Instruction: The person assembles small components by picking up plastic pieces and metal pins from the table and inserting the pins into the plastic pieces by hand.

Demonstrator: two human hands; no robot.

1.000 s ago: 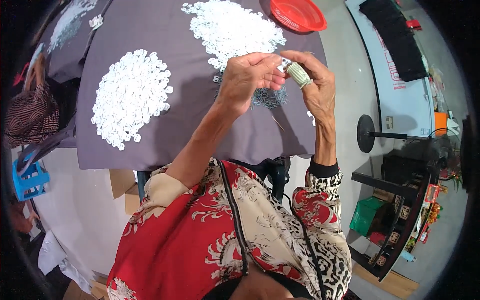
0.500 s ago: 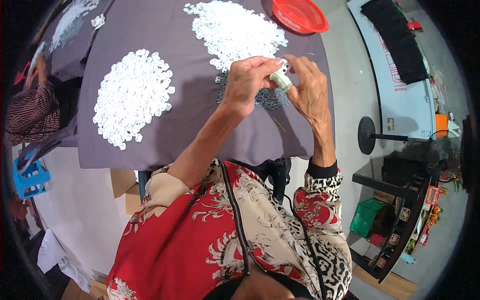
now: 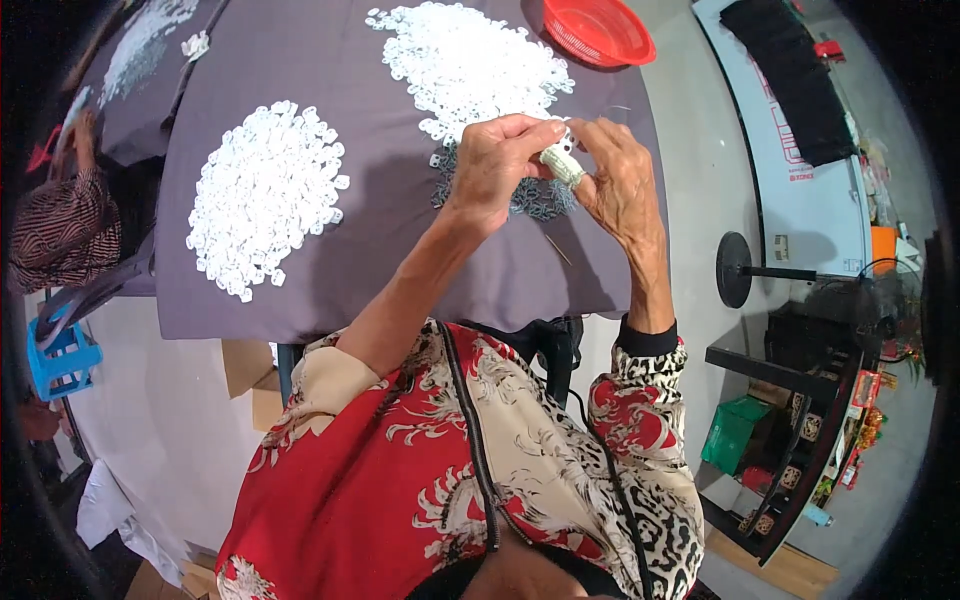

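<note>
Both my hands meet over the table. My left hand (image 3: pixel 492 168) pinches a small white plastic piece with holes (image 3: pixel 566 143) between thumb and fingers. From the other side, my right hand (image 3: pixel 618 170) closes its fingers on the same piece. A pale ribbed wrap (image 3: pixel 562 167) appears to be around my right thumb. Behind and below the hands lies a heap of small blue-grey pieces (image 3: pixel 540 200), partly hidden by them. Just beyond is a large heap of white holed pieces (image 3: pixel 470 65). A thin brownish stick (image 3: pixel 558 250) rests on the cloth nearer me.
Another white heap (image 3: pixel 265 200) covers the left part of the grey tablecloth (image 3: pixel 400 290). A red plastic basket (image 3: pixel 600 35) stands at the far right corner. At far left another person (image 3: pixel 65 225) sits by more white pieces (image 3: pixel 145 45). A blue stool (image 3: pixel 65 355) stands below.
My hands stay in nearly the same place, with only slight finger movement around the white piece. The heaps look unchanged.
</note>
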